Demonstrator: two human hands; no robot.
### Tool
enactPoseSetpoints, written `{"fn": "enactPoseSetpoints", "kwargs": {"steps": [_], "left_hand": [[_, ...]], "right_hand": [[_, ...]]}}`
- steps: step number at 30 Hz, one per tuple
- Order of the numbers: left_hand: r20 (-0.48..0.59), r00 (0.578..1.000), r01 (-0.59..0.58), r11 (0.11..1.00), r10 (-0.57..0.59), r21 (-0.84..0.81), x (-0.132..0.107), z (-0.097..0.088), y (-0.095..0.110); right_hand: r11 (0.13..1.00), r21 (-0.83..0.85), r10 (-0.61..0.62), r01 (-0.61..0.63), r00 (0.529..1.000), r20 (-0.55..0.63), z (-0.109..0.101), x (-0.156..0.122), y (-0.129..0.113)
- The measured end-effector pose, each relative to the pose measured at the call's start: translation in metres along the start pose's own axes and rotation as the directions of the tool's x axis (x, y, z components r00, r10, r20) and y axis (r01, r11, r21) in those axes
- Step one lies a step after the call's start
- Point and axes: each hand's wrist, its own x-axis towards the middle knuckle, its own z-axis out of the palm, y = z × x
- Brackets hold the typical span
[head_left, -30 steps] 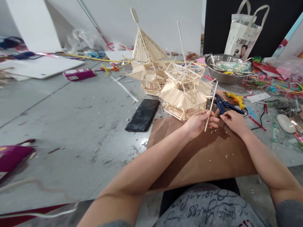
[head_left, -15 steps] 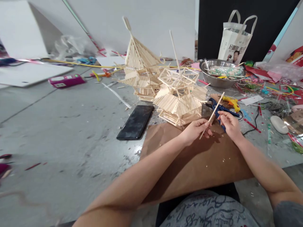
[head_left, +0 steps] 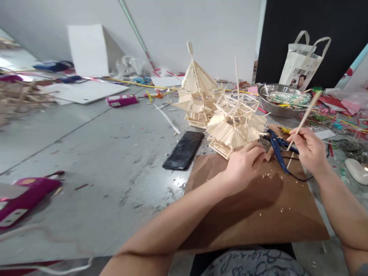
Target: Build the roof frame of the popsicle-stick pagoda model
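My right hand (head_left: 309, 149) pinches a thin wooden stick (head_left: 305, 117), which slants up and to the right. My left hand (head_left: 245, 163) is beside the front wooden-stick model (head_left: 234, 132), at its lower right. Its fingers are curled in, and I cannot make out whether they hold anything. Between the hands lies a blue-handled tool (head_left: 277, 151) that looks like pliers, partly on the brown sheet (head_left: 253, 214). Another short stick (head_left: 291, 161) shows below my right hand. A taller stick model (head_left: 198, 82) with a pointed roof stands behind the front one.
Left of the models lies a black phone (head_left: 184, 150). A metal bowl (head_left: 283, 111) of wrapped sticks and a white bag (head_left: 300, 67) stand at the back right. Loose scraps and a white mouse-shaped object (head_left: 357, 171) lie on the right. A magenta device (head_left: 28, 197) is at left.
My hands have moved apart. The stick, earlier held in my left hand, is now in my right hand, farther right. My left hand has curled in near the front model. The view has turned left.
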Motion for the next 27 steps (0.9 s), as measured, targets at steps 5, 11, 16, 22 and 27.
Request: {"fn": "enactPoseSetpoints", "kwargs": {"steps": [5,11,16,22,27], "left_hand": [[-0.365,0.870,-0.139,0.875,0.332,0.464,0.012,-0.036,-0.012],[-0.499,0.795,0.022,0.806,0.344,0.591,0.028,-0.063,-0.050],[-0.402,0.868,0.020,0.788,0.291,0.615,0.038,-0.069,-0.066],[-0.352,0.892,-0.006,0.787,0.283,0.617,0.046,-0.073,-0.074],[-0.343,0.901,-0.025,0.823,0.264,0.568,0.048,-0.072,-0.081]], "right_hand": [[0.912,-0.317,-0.281,0.261,0.959,-0.018,0.001,0.038,0.001],[0.833,-0.418,-0.397,0.362,0.918,0.004,0.028,0.060,0.017],[0.877,-0.309,-0.384,0.369,0.923,0.012,0.045,0.069,0.025],[0.908,-0.206,-0.368,0.365,0.930,0.026,0.053,0.072,0.029],[0.916,-0.195,-0.356,0.351,0.934,0.012,0.061,0.075,0.033]]}}
